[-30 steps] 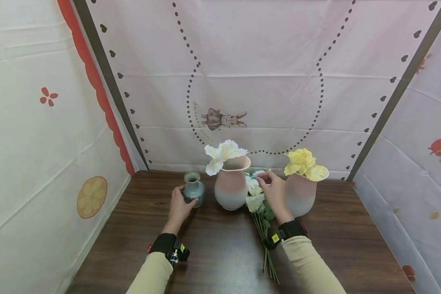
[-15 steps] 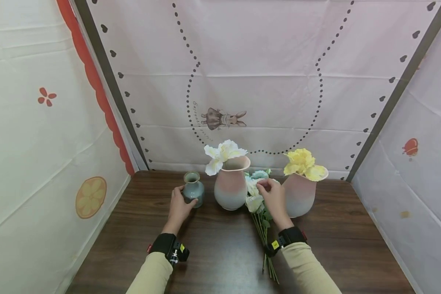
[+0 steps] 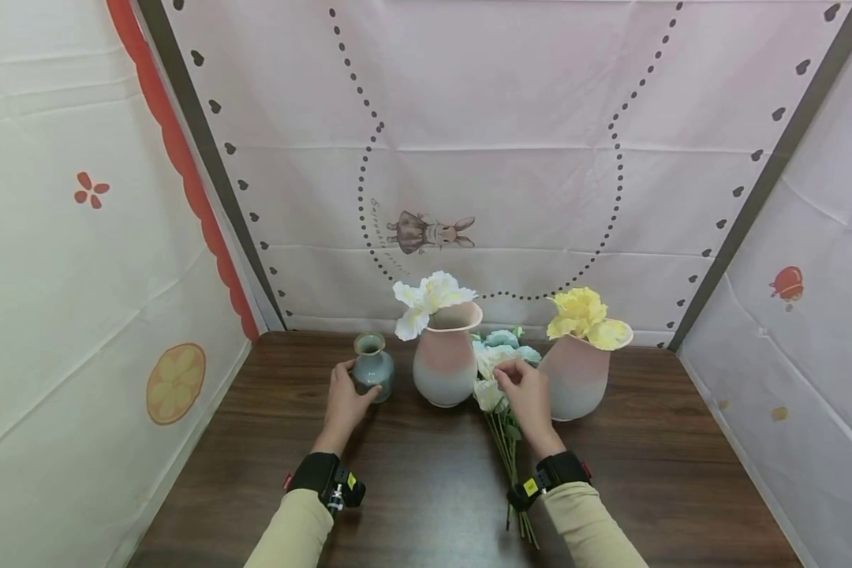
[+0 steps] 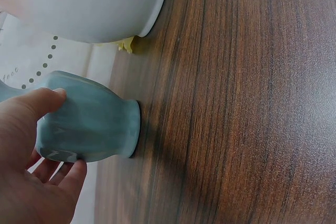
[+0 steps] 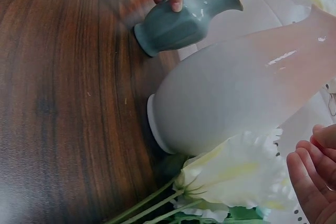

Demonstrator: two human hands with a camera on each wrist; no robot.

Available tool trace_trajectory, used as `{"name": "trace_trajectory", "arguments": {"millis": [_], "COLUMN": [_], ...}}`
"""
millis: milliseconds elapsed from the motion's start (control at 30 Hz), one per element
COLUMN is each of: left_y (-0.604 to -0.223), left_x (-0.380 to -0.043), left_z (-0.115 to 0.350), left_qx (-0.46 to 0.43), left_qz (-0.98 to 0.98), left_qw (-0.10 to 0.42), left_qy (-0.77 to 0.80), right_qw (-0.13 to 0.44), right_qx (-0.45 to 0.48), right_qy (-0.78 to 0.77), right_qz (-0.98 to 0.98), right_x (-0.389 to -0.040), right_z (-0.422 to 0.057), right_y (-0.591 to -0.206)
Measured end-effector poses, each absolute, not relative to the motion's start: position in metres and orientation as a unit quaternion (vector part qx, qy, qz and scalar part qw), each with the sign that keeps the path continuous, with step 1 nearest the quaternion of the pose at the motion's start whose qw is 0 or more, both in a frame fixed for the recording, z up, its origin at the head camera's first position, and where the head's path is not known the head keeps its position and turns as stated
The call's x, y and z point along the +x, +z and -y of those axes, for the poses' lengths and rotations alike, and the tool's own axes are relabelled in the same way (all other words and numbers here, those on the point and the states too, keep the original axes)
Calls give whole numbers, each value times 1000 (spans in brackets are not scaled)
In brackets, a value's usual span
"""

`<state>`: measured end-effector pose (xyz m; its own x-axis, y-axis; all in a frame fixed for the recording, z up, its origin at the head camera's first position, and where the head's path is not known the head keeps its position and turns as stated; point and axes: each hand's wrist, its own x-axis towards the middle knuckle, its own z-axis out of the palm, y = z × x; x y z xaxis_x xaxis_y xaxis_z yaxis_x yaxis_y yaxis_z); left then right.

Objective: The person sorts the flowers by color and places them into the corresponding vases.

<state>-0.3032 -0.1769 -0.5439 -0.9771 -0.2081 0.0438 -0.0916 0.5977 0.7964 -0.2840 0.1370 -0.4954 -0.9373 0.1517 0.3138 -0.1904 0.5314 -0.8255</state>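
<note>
My left hand (image 3: 343, 409) grips a small blue-green vase (image 3: 374, 372) standing on the table, thumb on one side and fingers on the other. In the left wrist view, the vase's foot (image 4: 131, 129) is at the tabletop. My right hand (image 3: 528, 396) hovers over a bunch of white and pale blue flowers (image 3: 490, 394) lying on the table. Its thumb and fingertips are close together, with nothing visible between them. The right wrist view shows the same fingers (image 5: 302, 179) loosely bent beside a white bloom (image 5: 236, 174).
A pink-and-white vase (image 3: 446, 371) holding a white flower (image 3: 433, 296) stands between the hands. Another pink-and-white vase (image 3: 577, 379) with a yellow flower (image 3: 581, 314) stands right of the bunch. Printed cloth walls (image 3: 539, 197) enclose the wooden table (image 3: 426, 489).
My right hand has drawn back toward me and lowered slightly, uncovering the pale blue blooms at the top of the bunch. The left hand and its vase stay in place.
</note>
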Motion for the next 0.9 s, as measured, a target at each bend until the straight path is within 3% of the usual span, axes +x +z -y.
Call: {"name": "trace_trajectory", "arguments": {"millis": [900], "left_y": [-545], "left_x": [-301], "left_z": [179], "left_qx": [77], "left_qz": [897], "left_qw": [68], "left_qy": [-430], "right_qw": [124], "right_qx": [-23], "right_qy": [476], "right_qz": [870], "right_x": [-265], "right_z": [-135], "right_y": [-529]}}
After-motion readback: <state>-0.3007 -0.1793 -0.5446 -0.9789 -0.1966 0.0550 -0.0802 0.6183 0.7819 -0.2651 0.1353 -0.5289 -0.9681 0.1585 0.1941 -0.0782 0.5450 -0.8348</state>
